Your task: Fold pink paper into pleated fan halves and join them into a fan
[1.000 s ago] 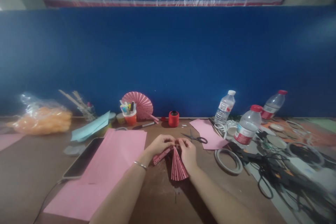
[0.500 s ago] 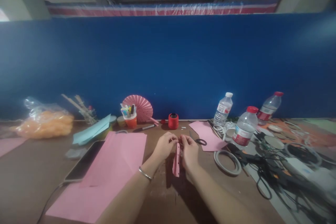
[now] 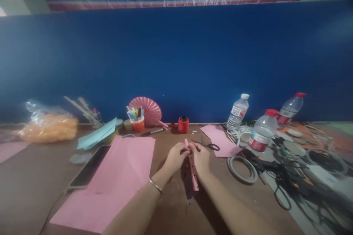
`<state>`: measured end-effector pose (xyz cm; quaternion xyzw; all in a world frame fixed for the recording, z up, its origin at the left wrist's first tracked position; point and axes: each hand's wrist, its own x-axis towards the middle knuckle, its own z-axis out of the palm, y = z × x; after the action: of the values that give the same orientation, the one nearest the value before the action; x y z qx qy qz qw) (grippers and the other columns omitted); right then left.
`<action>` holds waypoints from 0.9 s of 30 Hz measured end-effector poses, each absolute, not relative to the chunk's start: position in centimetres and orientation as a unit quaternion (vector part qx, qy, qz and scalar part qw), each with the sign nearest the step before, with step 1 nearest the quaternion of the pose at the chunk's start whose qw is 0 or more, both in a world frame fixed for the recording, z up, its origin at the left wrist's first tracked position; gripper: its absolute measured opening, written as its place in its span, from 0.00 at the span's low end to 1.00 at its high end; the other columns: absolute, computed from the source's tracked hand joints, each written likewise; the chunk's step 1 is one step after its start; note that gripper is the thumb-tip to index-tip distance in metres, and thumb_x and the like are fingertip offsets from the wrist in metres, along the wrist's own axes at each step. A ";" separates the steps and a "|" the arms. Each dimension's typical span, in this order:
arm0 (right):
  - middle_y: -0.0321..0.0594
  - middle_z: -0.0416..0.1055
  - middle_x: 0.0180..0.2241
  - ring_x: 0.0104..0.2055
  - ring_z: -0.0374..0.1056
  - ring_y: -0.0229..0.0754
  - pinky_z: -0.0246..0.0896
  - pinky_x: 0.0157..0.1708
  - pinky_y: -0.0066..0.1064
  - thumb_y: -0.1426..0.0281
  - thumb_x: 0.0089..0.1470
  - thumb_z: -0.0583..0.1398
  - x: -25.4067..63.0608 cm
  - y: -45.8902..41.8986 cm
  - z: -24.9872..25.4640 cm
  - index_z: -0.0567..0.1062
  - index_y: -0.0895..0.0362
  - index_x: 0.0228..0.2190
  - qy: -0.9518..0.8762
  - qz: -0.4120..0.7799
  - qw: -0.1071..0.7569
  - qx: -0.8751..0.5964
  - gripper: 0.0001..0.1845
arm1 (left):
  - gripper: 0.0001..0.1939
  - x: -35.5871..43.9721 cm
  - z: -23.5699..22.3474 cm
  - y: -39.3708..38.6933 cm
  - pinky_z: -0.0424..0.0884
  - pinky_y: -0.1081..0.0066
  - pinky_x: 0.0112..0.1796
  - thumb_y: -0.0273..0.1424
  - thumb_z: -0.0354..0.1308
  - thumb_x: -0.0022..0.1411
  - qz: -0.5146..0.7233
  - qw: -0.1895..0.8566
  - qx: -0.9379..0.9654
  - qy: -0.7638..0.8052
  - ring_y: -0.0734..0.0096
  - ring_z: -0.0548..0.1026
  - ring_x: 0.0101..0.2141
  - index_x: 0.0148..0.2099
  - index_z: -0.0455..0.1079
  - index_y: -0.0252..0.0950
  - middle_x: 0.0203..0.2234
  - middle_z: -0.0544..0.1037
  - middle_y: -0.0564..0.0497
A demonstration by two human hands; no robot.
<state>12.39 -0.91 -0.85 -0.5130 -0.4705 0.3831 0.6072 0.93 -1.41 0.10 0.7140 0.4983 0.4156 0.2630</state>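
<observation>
- Folded pink paper fan, closed into a narrow flat strip with small dark dots, held at centre of the counter, long axis from 12 to 6 o'clock, lower end near the brown surface.
- Left hand, at 9 o'clock of the strip, fingers pinched on its upper part; thin metal bangle around the wrist.
- Right hand, at 3 o'clock of the strip, fingertips also pinching the upper part, close to the left fingertips.
- Large pink paper sheet, smooth and flat, at 9 o'clock of the hands; dark flat phone with cable just beside its left edge.
- Smaller pink sheet at 2 o'clock, with black-handled scissors lying on its near corner.
- Red thread spool, cylindrical, at 12 o'clock against the blue wall.
- Round pleated pink fan, fully open, at 11 o'clock, behind an orange cup of pens.
- Three clear plastic bottles, ribbed, at 2 to 3 o'clock; grey tape ring near them; tangled black cables further right.
- Crinkled transparent bag with orange content at 9 o'clock, far left.
</observation>
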 end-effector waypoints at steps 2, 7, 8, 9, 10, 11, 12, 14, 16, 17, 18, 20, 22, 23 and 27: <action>0.43 0.75 0.26 0.30 0.68 0.43 0.60 0.32 0.30 0.64 0.43 0.56 12.4 -1.0 -0.7 0.75 0.60 0.24 -0.486 0.375 0.597 -0.516 0.12 | 0.06 1.0 -0.3 -1.4 0.62 0.73 0.33 0.27 0.50 0.52 0.412 0.301 0.700 0.499 0.71 0.68 0.29 0.28 0.69 0.34 0.26 0.72 0.52; 0.43 0.75 0.27 0.31 0.69 0.45 0.61 0.33 0.31 0.64 0.42 0.57 12.5 -0.8 -1.2 0.76 0.61 0.25 -0.485 0.377 0.596 -0.516 0.13 | 0.08 1.1 -0.8 -1.3 0.62 0.74 0.31 0.30 0.51 0.51 0.415 0.380 0.664 0.492 0.72 0.68 0.27 0.29 0.70 0.33 0.24 0.73 0.53; 0.43 0.75 0.28 0.31 0.69 0.45 0.61 0.33 0.31 0.64 0.42 0.57 12.5 -0.7 -1.3 0.76 0.61 0.25 -0.484 0.380 0.597 -0.515 0.13 | 0.08 1.1 -0.8 -1.2 0.62 0.74 0.31 0.30 0.52 0.51 0.419 0.393 0.656 0.490 0.72 0.68 0.27 0.29 0.70 0.32 0.24 0.73 0.53; 0.44 0.75 0.28 0.31 0.69 0.44 0.61 0.33 0.31 0.64 0.42 0.57 12.5 -0.6 -1.4 0.76 0.61 0.26 -0.480 0.382 0.599 -0.515 0.13 | 0.08 1.1 -0.9 -1.2 0.62 0.74 0.31 0.31 0.53 0.51 0.423 0.406 0.647 0.488 0.73 0.68 0.27 0.28 0.70 0.32 0.24 0.73 0.53; 0.44 0.75 0.28 0.31 0.69 0.44 0.61 0.33 0.31 0.65 0.42 0.57 12.5 -0.5 -1.5 0.76 0.61 0.26 -0.475 0.385 0.601 -0.515 0.13 | 0.08 1.1 -0.9 -1.1 0.62 0.74 0.32 0.31 0.53 0.50 0.429 0.417 0.637 0.487 0.73 0.68 0.27 0.28 0.71 0.32 0.23 0.73 0.53; 0.44 0.75 0.28 0.31 0.69 0.44 0.61 0.33 0.31 0.65 0.42 0.57 12.5 -0.4 -1.6 0.76 0.61 0.26 -0.471 0.387 0.603 -0.515 0.13 | 0.08 1.2 -1.0 -1.0 0.62 0.74 0.32 0.32 0.54 0.49 0.435 0.425 0.627 0.487 0.73 0.68 0.26 0.28 0.71 0.32 0.23 0.74 0.53; 0.44 0.75 0.28 0.31 0.69 0.44 0.61 0.33 0.31 0.65 0.42 0.57 12.5 -0.4 -1.7 0.76 0.61 0.25 -0.467 0.390 0.605 -0.515 0.12 | 0.08 1.2 -1.1 -1.0 0.62 0.74 0.32 0.32 0.55 0.49 0.441 0.432 0.616 0.489 0.73 0.68 0.26 0.28 0.71 0.32 0.23 0.74 0.53; 0.43 0.75 0.28 0.31 0.69 0.44 0.62 0.33 0.31 0.66 0.41 0.57 12.6 -0.3 -1.6 0.76 0.61 0.25 -0.465 0.394 0.606 -0.511 0.12 | 0.09 1.3 -1.5 -0.8 0.63 0.74 0.32 0.33 0.57 0.47 0.453 0.440 0.596 0.495 0.72 0.69 0.27 0.28 0.72 0.31 0.23 0.74 0.52; 0.43 0.75 0.27 0.31 0.69 0.44 0.62 0.33 0.31 0.65 0.41 0.57 12.6 -0.3 -1.5 0.76 0.61 0.25 -0.465 0.397 0.606 -0.508 0.12 | 0.11 1.4 -1.9 -0.8 0.63 0.74 0.31 0.35 0.58 0.47 0.458 0.448 0.579 0.504 0.72 0.69 0.26 0.28 0.73 0.30 0.23 0.75 0.51; 0.43 0.75 0.27 0.30 0.69 0.44 0.62 0.33 0.31 0.65 0.41 0.58 12.6 -0.4 -1.5 0.76 0.61 0.25 -0.466 0.397 0.605 -0.509 0.12 | 0.12 1.4 -2.1 -0.8 0.63 0.73 0.30 0.36 0.58 0.46 0.459 0.453 0.571 0.508 0.72 0.69 0.25 0.29 0.73 0.30 0.22 0.75 0.50; 0.43 0.75 0.27 0.30 0.69 0.44 0.62 0.32 0.31 0.65 0.41 0.58 12.6 -0.4 -1.5 0.76 0.61 0.25 -0.467 0.397 0.604 -0.509 0.12 | 0.13 1.4 -2.2 -0.8 0.63 0.73 0.29 0.36 0.58 0.46 0.460 0.458 0.564 0.511 0.72 0.69 0.24 0.29 0.73 0.29 0.22 0.75 0.50; 0.43 0.75 0.26 0.30 0.69 0.44 0.62 0.32 0.31 0.64 0.40 0.58 12.6 -0.5 -1.4 0.76 0.60 0.24 -0.469 0.397 0.602 -0.510 0.13 | 0.15 1.4 -2.3 -0.8 0.63 0.73 0.27 0.37 0.59 0.45 0.462 0.465 0.553 0.514 0.72 0.69 0.23 0.29 0.74 0.29 0.21 0.75 0.49; 0.43 0.75 0.27 0.30 0.69 0.44 0.62 0.32 0.31 0.64 0.40 0.58 12.6 -0.6 -1.4 0.76 0.60 0.24 -0.471 0.397 0.601 -0.509 0.13 | 0.15 1.5 -2.3 -0.8 0.64 0.73 0.27 0.37 0.60 0.44 0.469 0.471 0.542 0.514 0.71 0.70 0.24 0.30 0.74 0.29 0.23 0.76 0.48; 0.43 0.75 0.27 0.30 0.69 0.45 0.62 0.32 0.31 0.64 0.40 0.58 12.6 -0.6 -1.4 0.76 0.60 0.24 -0.472 0.396 0.601 -0.509 0.13 | 0.14 1.5 -2.2 -0.9 0.64 0.73 0.27 0.36 0.60 0.43 0.473 0.476 0.535 0.513 0.71 0.70 0.24 0.29 0.74 0.29 0.23 0.76 0.48; 0.43 0.75 0.27 0.30 0.69 0.45 0.62 0.32 0.32 0.64 0.40 0.58 12.5 -0.7 -1.4 0.77 0.60 0.24 -0.474 0.395 0.601 -0.509 0.12 | 0.12 1.5 -2.2 -0.8 0.64 0.73 0.27 0.35 0.62 0.41 0.484 0.496 0.510 0.510 0.71 0.70 0.25 0.27 0.74 0.30 0.23 0.76 0.49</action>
<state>12.53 -0.70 -1.36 -0.5086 -0.4741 0.3949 0.6005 1.53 -0.81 -2.16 0.5098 0.5100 0.4837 0.4960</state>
